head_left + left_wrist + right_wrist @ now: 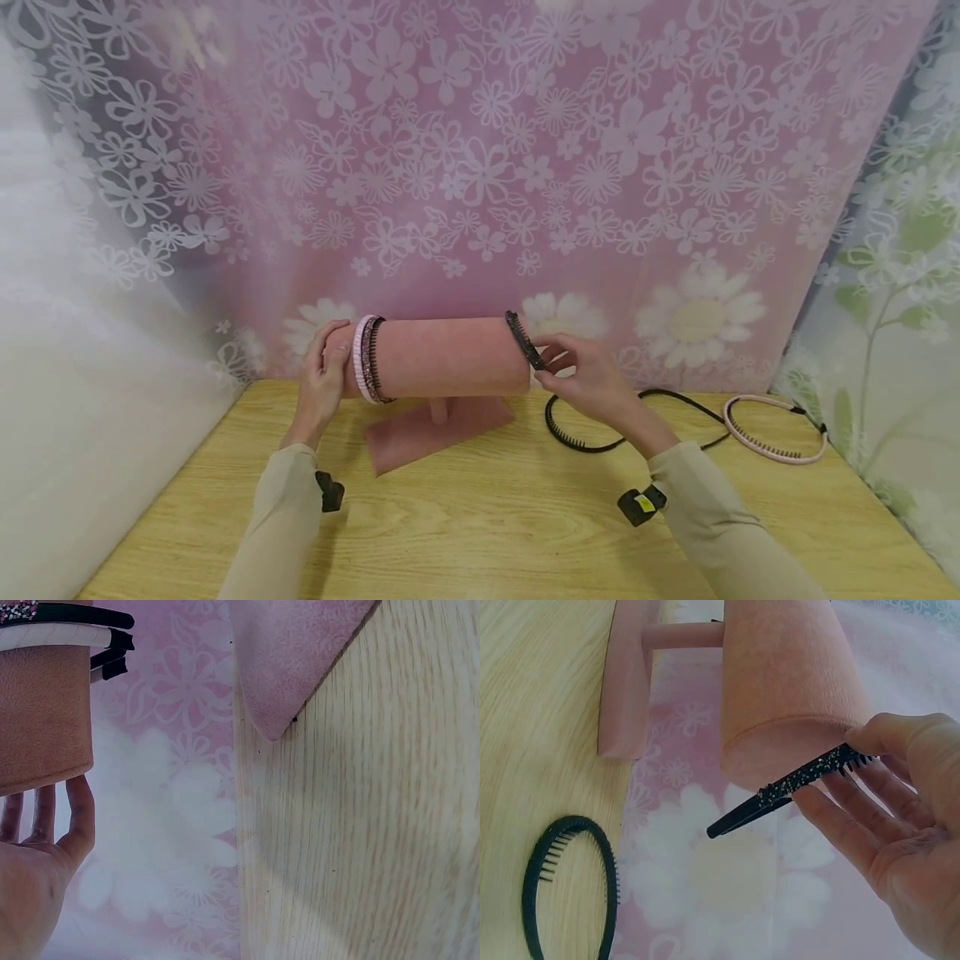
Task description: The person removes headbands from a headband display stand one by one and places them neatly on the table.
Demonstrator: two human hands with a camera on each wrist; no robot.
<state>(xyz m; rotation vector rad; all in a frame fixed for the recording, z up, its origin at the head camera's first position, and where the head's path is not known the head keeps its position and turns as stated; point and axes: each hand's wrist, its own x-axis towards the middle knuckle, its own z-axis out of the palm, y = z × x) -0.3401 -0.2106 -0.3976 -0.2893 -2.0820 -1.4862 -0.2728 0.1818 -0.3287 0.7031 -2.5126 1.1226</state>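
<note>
A pink fabric headband stand, a horizontal roll on a post and flat base, stands near the back of the table. My left hand grips the roll's left end, thumb in front. Around the roll beside it sit a pale pink headband and a glittery, toothed dark headband. At the right end, my right hand pinches a black toothed headband speckled with small stones. That headband overlaps the roll's end; I cannot tell whether it encircles it.
Right of the stand, a black toothed headband lies on the wooden table, partly behind the right forearm. Farther right lies a pink headband with inner teeth. A flowered pink curtain hangs close behind the stand.
</note>
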